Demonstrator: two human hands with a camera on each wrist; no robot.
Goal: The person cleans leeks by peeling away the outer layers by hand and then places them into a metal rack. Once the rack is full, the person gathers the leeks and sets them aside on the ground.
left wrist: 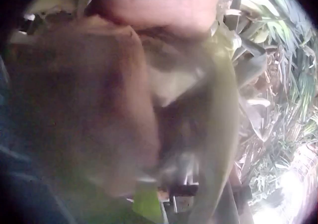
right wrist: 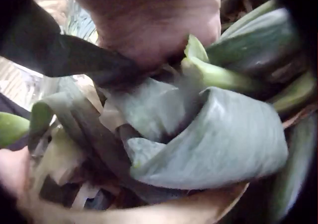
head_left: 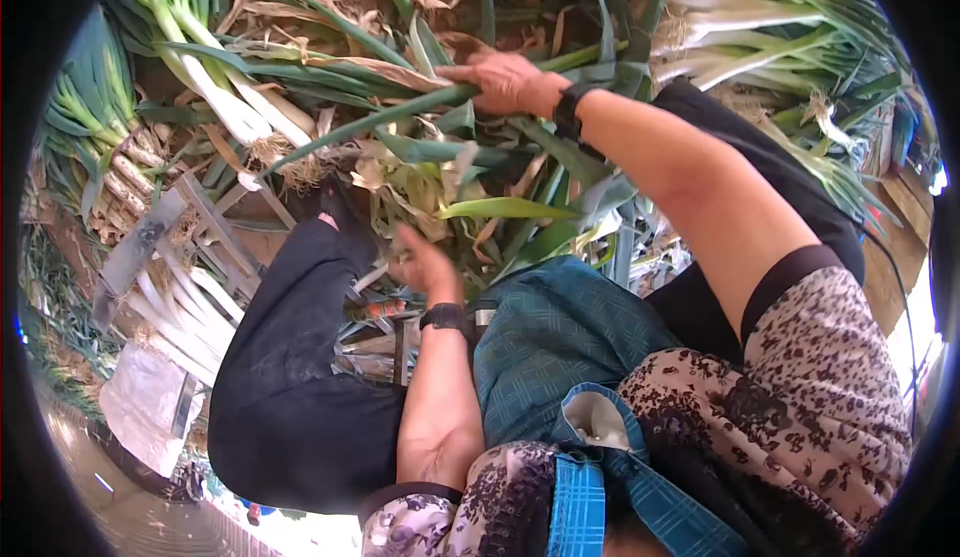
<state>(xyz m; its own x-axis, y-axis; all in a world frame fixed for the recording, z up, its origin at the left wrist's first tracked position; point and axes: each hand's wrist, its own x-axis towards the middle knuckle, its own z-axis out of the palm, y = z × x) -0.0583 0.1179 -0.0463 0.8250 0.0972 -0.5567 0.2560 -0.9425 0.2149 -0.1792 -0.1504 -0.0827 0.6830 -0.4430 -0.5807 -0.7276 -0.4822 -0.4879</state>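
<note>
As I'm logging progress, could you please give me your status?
Right hand gripping long green leaf. Left hand blurred, near dry leaves. Loose leaves heaped between hands.

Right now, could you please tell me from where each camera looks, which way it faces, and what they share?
Head: on the person's head, facing forward and down at leaves; left hand, right hand, arms, sleeves and legs show.
Left wrist: on that wrist, facing the left hand's work; part of this hand shows at the top, much is blurred.
Right wrist: on that wrist, facing leaves at the right hand, whose near part shows at the top.
Shared: head and right wrist both show the right hand and leaves.
</note>
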